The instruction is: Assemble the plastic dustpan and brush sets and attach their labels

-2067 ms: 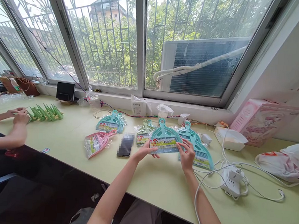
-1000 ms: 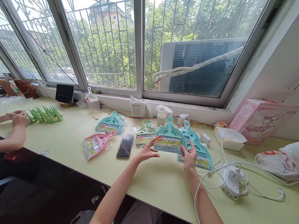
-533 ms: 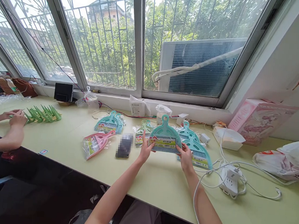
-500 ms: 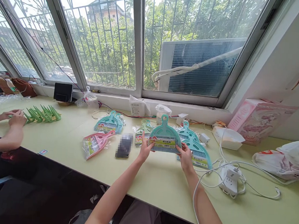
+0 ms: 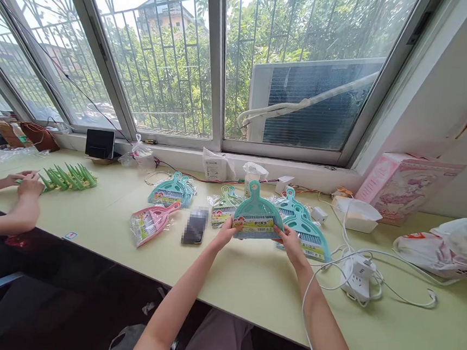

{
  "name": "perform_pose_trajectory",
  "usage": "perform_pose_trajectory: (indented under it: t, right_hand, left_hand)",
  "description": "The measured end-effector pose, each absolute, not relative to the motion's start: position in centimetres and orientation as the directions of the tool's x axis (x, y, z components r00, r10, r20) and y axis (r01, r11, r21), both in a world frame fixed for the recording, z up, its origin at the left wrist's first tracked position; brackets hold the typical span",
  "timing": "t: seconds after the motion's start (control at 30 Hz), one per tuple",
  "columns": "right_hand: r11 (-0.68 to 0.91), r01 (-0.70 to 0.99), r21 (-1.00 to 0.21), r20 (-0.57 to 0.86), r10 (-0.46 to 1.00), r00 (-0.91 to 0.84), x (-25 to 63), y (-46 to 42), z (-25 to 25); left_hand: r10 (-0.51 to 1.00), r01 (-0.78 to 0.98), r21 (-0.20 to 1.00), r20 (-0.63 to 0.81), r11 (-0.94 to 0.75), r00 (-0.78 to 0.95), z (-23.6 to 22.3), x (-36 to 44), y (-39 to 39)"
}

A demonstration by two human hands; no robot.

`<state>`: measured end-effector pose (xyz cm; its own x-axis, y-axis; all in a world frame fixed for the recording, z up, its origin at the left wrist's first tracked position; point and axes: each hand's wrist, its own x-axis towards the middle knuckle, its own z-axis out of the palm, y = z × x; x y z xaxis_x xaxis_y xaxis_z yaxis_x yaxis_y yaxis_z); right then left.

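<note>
A teal dustpan-and-brush set (image 5: pixel 255 207) with a yellow label is held above the table, handle upward. My left hand (image 5: pixel 224 235) grips its lower left corner. At the lower right corner, my right hand (image 5: pixel 290 241) is closed on the same set. More teal dustpan sets (image 5: pixel 309 239) lie behind and to the right of my right hand, and a green set (image 5: pixel 223 204) is just beyond my left hand. Farther left are a pink dustpan set (image 5: pixel 153 221) and another teal group (image 5: pixel 171 190).
A phone (image 5: pixel 194 227) lies left of my hands. White cables and a power strip (image 5: pixel 357 278) are on the right, near a plastic bag (image 5: pixel 441 250) and a pink box (image 5: pixel 410 185). Another person's hands (image 5: pixel 28 181) are by green plant-like pieces (image 5: pixel 70 177) at far left.
The dustpan set has shifted slightly left and tilted a little, its label now facing me more clearly. My left forefinger, earlier stretched up along its edge, has come down.
</note>
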<state>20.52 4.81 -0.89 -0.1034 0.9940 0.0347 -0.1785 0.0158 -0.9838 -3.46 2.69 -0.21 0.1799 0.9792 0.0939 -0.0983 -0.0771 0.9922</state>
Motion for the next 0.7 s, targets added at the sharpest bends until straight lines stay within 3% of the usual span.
perform_pose_trajectory:
  t: [0.17, 0.27, 0.37, 0.47, 0.7]
  right_hand:
    - [0.070, -0.254, -0.965, 0.067, 0.998, 0.021, 20.5, 5.3, -1.6]
    - [0.102, -0.321, -0.942, 0.062, 0.989, 0.132, 20.8, 5.6, -1.7]
    - [0.130, -0.384, -0.914, 0.061, 0.981, 0.187, 21.2, 5.6, -1.4]
    - [0.139, -0.385, -0.912, 0.066, 0.978, 0.197, 21.4, 5.4, -1.3]
    - [0.129, -0.365, -0.922, 0.067, 0.982, 0.178, 21.1, 5.4, -1.7]
  left_hand:
    - [0.972, -0.003, 0.988, 0.150, -0.152, 0.184, 1.0, -4.3, 2.3]
    - [0.951, 0.149, 0.951, 0.240, -0.270, 0.195, 1.1, -5.5, 2.4]
    - [0.933, 0.518, 0.778, 0.331, -0.354, 0.140, 0.5, -6.5, 2.8]
    - [0.952, 0.760, 0.601, 0.297, -0.245, 0.072, -0.5, -7.0, 3.6]
    - [0.949, 0.757, 0.625, 0.314, -0.189, -0.022, -1.5, -7.1, 5.4]
